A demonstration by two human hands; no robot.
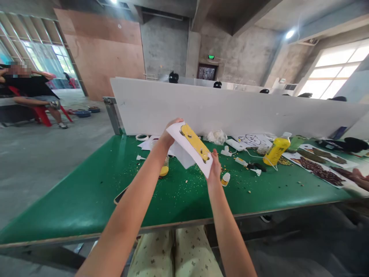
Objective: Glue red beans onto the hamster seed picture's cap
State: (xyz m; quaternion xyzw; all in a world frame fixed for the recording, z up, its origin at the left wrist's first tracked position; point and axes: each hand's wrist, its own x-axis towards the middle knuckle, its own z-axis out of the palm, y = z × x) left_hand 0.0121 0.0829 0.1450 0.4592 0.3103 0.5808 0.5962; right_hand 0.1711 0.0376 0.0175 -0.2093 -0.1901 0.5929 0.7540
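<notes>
A white sheet of paper (183, 141) is held tilted above the table, gripped by its opposite ends. On it is a long yellow shape (196, 143), apparently covered in small grains, with several dark spots. My left hand (170, 132) is closed on its upper left end. The lower right end is pinched by my right hand (214, 168). Under the sheet hangs or lies another white paper (183, 157); I cannot tell whether it is held too. A small glue bottle (225, 179) stands near my right hand. Behind my left forearm, a jar with yellow contents (164, 170) is partly hidden.
Scattered grains dot the green table (86, 192). A phone (120, 196) lies by my left forearm. To the right are a yellow bottle (276, 151), a white power strip (235, 145) and a seed-covered picture (317, 169). Another person's hand (361, 179) is at far right. A white partition (173, 104) stands behind.
</notes>
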